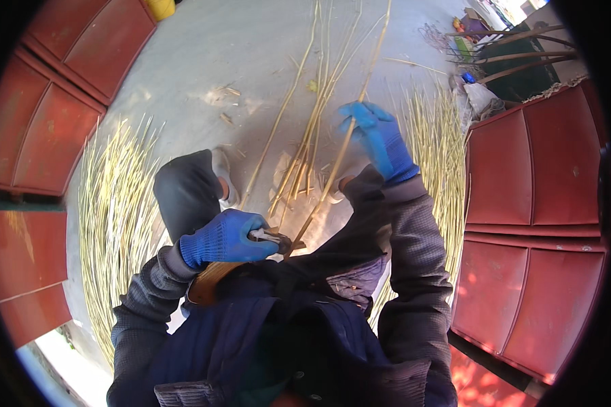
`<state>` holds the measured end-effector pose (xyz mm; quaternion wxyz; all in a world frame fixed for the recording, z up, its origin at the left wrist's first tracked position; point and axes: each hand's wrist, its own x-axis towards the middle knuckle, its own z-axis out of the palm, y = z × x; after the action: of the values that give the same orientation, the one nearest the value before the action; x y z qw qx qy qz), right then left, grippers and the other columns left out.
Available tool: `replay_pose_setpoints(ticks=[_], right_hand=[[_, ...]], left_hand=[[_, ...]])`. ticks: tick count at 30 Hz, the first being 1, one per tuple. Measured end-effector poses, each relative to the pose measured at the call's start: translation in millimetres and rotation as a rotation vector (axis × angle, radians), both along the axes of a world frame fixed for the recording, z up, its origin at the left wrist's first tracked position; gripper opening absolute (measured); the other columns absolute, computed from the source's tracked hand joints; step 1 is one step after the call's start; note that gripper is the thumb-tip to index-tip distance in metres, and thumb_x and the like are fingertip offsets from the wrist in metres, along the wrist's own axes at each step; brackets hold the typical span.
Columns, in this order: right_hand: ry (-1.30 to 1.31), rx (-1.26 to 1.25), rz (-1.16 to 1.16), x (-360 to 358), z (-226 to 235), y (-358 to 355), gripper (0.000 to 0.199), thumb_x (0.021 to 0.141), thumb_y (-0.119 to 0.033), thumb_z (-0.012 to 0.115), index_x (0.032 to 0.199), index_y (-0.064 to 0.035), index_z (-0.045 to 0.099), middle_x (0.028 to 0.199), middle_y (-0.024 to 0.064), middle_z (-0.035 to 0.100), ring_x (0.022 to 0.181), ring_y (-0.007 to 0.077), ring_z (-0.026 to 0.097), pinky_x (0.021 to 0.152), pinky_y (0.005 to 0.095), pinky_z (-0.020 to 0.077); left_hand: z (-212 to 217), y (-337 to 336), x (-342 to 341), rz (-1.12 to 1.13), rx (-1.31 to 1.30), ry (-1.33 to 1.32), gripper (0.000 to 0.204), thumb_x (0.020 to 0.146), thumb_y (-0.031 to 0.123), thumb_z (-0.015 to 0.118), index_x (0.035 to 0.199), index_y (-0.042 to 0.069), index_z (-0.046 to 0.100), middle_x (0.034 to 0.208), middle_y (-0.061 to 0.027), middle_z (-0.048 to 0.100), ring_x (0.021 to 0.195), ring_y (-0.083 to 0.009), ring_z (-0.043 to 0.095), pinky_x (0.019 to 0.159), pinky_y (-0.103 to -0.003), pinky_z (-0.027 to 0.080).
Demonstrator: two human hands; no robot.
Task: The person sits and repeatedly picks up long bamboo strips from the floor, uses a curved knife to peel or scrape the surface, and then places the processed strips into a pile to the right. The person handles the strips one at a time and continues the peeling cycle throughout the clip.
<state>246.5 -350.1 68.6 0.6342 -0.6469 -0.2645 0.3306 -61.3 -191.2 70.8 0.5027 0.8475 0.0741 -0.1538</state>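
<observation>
My left hand (227,237), in a blue work glove, is closed around a small hand tool (267,236) with a pale grip and a dark end. Its exact kind is partly hidden by the fingers. The lower end of a long thin cane (333,171) meets the tool's dark end near my lap. Farther up that cane, my right hand (377,136), also gloved in blue, grips it; its fingers are slightly blurred. The cane slants up to the far right. Several loose canes (299,173) lie on the floor between my feet, their tips pointing away from me.
A large bundle of canes (119,224) lies at my left, another bundle (436,149) at my right. Red panelled cabinets (499,169) border both sides. Short offcuts (227,91) are scattered on the grey floor (204,54). Curved poles (523,57) jut out at the far right.
</observation>
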Motion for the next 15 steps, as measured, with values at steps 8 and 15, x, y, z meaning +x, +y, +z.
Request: replay_pose_setpoints(ticks=[8, 15], right_hand=[[0.028, -0.006, -0.09, -13.0, 11.4, 4.7, 0.041, 0.102, -0.04, 0.06, 0.12, -0.0039, 0.068, 0.098, 0.0032, 0.068, 0.089, 0.0115, 0.061, 0.076, 0.0235, 0.0462], [0.04, 0.006, -0.063, -22.5, 3.8, 9.9, 0.038, 0.102, -0.035, 0.063, 0.12, -0.0016, 0.068, 0.1, 0.0044, 0.068, 0.091, 0.0132, 0.063, 0.082, 0.025, 0.0491]], left_hand=[[-6.0, -15.3, -42.2, -0.023, 0.097, 0.047, 0.043, 0.085, 0.039, 0.077, 0.097, -0.001, 0.072, 0.078, -0.0173, 0.071, 0.071, -0.0282, 0.073, 0.066, -0.035, 0.056], [-5.0, -17.2, -36.4, 0.002, 0.074, -0.008, 0.043, 0.084, 0.04, 0.077, 0.096, -0.001, 0.072, 0.077, -0.019, 0.07, 0.072, -0.0319, 0.073, 0.066, -0.037, 0.056]])
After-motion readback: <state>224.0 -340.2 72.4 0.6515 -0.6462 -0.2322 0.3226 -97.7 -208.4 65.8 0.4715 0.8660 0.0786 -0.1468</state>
